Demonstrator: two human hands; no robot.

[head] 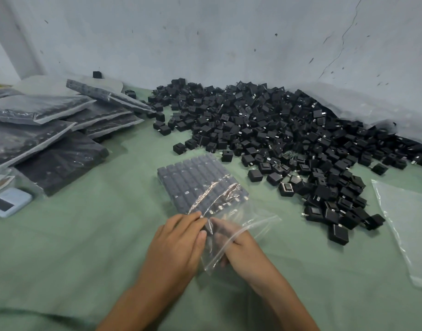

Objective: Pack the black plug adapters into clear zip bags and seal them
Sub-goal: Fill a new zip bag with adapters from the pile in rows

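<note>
A clear zip bag (250, 218) lies on the green cloth in the middle, filled with neat rows of black plug adapters (195, 182). My left hand (179, 244) grips the bag's open end from the left, fingers curled on the plastic. My right hand (234, 242) reaches into the bag's mouth, its fingers seen through the plastic. A big loose heap of black plug adapters (265, 130) spreads from the wall down the right side.
Filled, sealed bags (62, 130) are stacked at the left. A pale blue phone-like device (8, 201) lies at the left edge. Empty clear bags (410, 220) lie at the right. A plastic sheet (362, 103) rests against the cracked wall.
</note>
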